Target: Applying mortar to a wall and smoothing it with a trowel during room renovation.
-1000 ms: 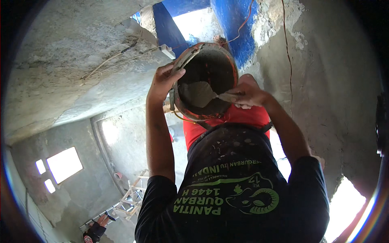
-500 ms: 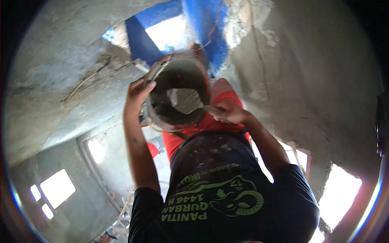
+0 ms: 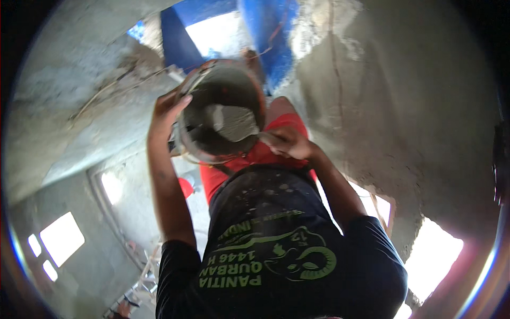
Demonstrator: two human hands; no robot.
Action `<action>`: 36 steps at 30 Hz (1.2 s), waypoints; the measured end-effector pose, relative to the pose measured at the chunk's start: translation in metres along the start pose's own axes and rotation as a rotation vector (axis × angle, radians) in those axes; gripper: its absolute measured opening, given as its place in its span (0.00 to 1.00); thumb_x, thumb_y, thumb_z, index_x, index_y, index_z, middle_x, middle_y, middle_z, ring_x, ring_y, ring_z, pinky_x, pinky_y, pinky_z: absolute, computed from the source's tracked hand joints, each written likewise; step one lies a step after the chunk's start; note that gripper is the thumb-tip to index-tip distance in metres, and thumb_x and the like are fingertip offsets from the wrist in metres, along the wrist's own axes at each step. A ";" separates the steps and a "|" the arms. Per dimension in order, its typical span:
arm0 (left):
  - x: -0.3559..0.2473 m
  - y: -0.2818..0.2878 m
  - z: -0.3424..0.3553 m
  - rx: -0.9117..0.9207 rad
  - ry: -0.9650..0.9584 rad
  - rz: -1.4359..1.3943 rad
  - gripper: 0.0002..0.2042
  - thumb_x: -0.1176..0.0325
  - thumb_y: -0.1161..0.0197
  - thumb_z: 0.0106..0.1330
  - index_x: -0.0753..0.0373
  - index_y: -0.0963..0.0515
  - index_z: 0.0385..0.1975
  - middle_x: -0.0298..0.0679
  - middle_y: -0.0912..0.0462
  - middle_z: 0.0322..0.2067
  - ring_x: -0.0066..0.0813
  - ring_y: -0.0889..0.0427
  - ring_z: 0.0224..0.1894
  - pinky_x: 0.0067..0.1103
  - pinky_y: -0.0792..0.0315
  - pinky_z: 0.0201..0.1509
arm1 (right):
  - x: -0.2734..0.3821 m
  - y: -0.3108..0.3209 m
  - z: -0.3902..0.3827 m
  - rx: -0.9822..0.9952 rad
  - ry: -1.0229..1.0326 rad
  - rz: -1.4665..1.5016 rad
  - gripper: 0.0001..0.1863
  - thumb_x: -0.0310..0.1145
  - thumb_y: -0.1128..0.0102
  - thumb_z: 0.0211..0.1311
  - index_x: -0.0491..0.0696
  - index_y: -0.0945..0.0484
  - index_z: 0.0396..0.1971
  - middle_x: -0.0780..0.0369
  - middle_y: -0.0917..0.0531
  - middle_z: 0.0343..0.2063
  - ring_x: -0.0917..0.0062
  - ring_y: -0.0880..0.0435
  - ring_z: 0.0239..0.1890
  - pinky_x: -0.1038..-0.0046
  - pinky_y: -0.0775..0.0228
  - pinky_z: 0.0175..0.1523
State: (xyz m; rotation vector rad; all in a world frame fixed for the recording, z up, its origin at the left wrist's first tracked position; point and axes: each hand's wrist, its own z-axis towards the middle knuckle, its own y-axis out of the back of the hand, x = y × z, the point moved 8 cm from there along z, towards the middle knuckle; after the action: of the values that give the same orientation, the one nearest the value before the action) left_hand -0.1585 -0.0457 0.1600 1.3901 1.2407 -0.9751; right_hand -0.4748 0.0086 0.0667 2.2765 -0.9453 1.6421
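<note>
My left hand is closed on the left rim of a round, grey-stained bucket with reddish edges. The bucket is tilted so that its dark inside faces the camera. Inside it lies the blade of a trowel, coated with grey mortar. My right hand grips the trowel's handle at the bucket's lower right side, its fingers partly blurred. Red shorts show under the bucket and my right hand.
Grey plastered walls surround me. A blue-painted opening is at the top, with thin cables beside it. Bright openings show low on both sides. At lower left stand pale scaffold pieces and part of another person.
Both hands and the bucket now appear further left in the picture, and the surroundings have shifted left too as the view moved. The grips on bucket and trowel look the same.
</note>
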 end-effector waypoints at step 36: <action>0.000 -0.002 -0.005 0.070 0.011 -0.096 0.23 0.66 0.36 0.66 0.69 0.24 0.59 0.32 0.17 0.44 0.19 0.23 0.45 0.20 0.32 0.54 | -0.073 0.279 -0.120 -1.253 0.168 0.281 0.15 0.42 0.44 0.72 0.43 0.23 0.34 0.63 0.23 0.22 0.80 0.28 0.16 0.75 0.38 0.20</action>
State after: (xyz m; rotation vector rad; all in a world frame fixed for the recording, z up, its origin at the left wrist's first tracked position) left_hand -0.1609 -0.0407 0.1605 1.4023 1.3024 -1.0877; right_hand -0.7467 -0.1229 -0.0142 1.1600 -1.6383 0.7995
